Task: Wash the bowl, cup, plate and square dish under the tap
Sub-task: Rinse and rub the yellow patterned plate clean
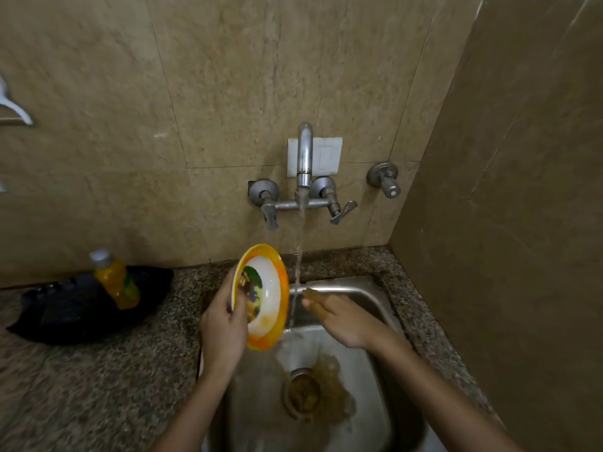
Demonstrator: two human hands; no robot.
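beside the running tap point(304, 158), orange-rimmed bowl point(264, 296), tilted, food-smeared

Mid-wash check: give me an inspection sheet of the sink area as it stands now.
Surface: speckled stone counter; steel sink with brown water round the drain.
Job's things: bowl held on edge, just left of the stream from the tap; cup, plate, square dish not seen.
Clutter: yellow bottle on a black bag, left of the sink.
Hands: left hand grips the bowl; right hand open, fingertips at the stream.
Cables: nothing seen.
Surroundings: tiled walls; white switch plate behind the tap.
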